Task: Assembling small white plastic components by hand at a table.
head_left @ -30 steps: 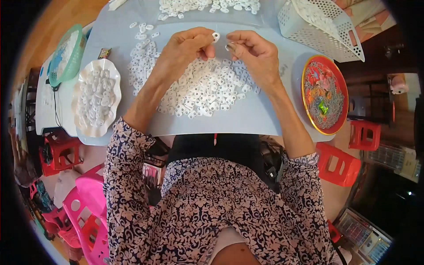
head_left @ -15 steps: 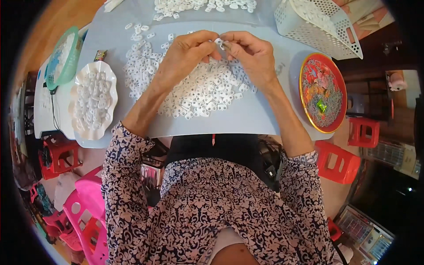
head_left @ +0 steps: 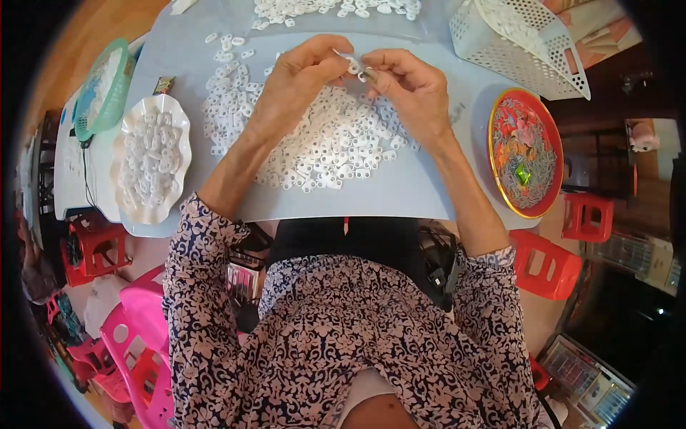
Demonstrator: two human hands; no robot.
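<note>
Above the table, my left hand (head_left: 296, 82) and my right hand (head_left: 414, 89) come close together, thumbs and fingers closed in a pinch. Between their fingertips is a small white plastic piece (head_left: 354, 66) with what look like holes in it. My left thumb is at one end of it, my right thumb at the other. Whether anything smaller is pinched with it cannot be made out. Beneath my hands spreads a loose pile of similar white plastic pieces (head_left: 321, 154), many showing small round holes.
A scalloped white dish (head_left: 184, 146) of white pieces stands at left, near a green basket (head_left: 83, 121). On the right are a red, gold-rimmed plate (head_left: 494, 154) of thin grey bits and a perforated white basket (head_left: 482, 61). More white pieces (head_left: 336, 8) lie at the far side.
The fingers of my left hand have spread a little, and a slight gap has opened between the two hands. More of the white piece shows.
</note>
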